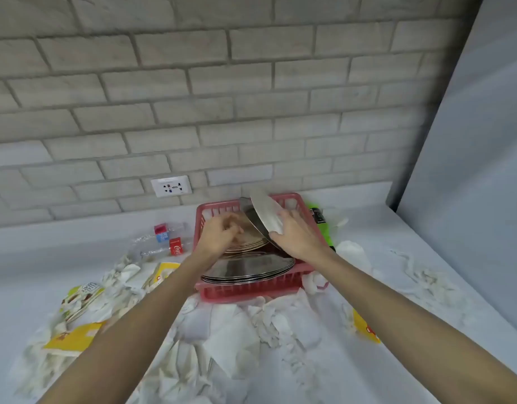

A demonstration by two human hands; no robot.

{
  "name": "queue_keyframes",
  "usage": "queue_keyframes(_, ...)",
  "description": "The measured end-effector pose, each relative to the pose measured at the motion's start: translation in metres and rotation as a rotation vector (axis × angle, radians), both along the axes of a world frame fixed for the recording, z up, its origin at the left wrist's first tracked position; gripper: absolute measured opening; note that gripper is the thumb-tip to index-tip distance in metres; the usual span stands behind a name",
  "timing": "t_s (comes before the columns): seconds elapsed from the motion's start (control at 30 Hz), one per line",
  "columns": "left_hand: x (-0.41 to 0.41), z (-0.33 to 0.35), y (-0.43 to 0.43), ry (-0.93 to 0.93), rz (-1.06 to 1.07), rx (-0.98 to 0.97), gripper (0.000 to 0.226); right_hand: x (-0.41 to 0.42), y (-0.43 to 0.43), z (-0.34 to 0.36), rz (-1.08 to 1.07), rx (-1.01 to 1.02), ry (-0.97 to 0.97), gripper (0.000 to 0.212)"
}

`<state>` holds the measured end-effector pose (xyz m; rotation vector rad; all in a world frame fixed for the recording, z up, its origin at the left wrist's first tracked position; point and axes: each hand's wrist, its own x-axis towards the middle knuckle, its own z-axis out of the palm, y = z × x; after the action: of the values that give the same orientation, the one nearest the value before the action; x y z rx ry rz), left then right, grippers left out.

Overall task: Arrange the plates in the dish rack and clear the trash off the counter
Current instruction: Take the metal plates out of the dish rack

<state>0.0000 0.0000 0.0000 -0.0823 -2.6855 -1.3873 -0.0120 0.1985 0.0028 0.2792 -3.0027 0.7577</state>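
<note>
Overhead, head view. One red dish rack (251,293) stands on the white counter (426,258), near the brick wall (251,97), and holds the plates in two stacks. The near stack (248,268) of steel plates lies flat at the rack's front end. The far stack (248,243) leans at a slight tilt behind it. The rims in each stack are too thin and blurred for a sure count.

One raised plate (264,212) stands tilted over the rack's far end, with a darker plate edge just behind it. The right hand (295,234) grips this raised plate by its lower edge, thumb on the near face. The left hand (219,234) is over the far stack with fingers bent down. Motion blur hides whether it pinches a plate or only touches.

Trash surrounds the rack on three sides:
- many crumpled tissues (231,330), too tangled to count
- three yellow packets (73,336), two on the left and one at the right
- two clear bottles (164,237) with red labels, lying left of the rack
- one green bottle (321,228), right of the rack and touching it

One wall socket (171,186) sits above the counter.
</note>
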Motion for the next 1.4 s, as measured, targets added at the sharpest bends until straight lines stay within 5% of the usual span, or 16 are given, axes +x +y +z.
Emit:
queue_keyframes(0.13,-0.020,-0.003,0.011,-0.059,0.102,0.073,0.033,-0.046,-0.027,0.007,0.071,0.150,0.087,0.062)
queue_keyframes(0.4,-0.039,-0.014,0.006,-0.088,0.122,0.111,0.029,-0.101,-0.032,0.022,0.092,0.350,0.104,0.032)
queue_keyframes(0.6,-0.046,-0.015,0.002,-0.026,0.118,0.139,0.024,-0.110,-0.017,0.033,0.018,0.290,-0.050,0.033)
queue_keyframes(0.87,-0.048,-0.001,-0.017,0.032,0.154,0.226,0.022,-0.079,0.010,0.115,-0.043,0.166,0.060,0.032)
queue_keyframes(1.0,-0.041,0.007,-0.043,0.048,0.177,0.363,0.018,-0.045,-0.002,0.167,-0.016,-0.011,0.203,0.016)
queue_keyframes(1.17,-0.013,0.001,-0.109,0.006,0.221,0.537,0.023,-0.002,-0.072,0.179,0.088,-0.246,0.323,0.026)
queue_keyframes(1.4,0.066,-0.034,-0.273,-0.185,0.348,0.879,0.019,0.056,-0.232,0.090,0.183,-0.820,-0.050,0.039)
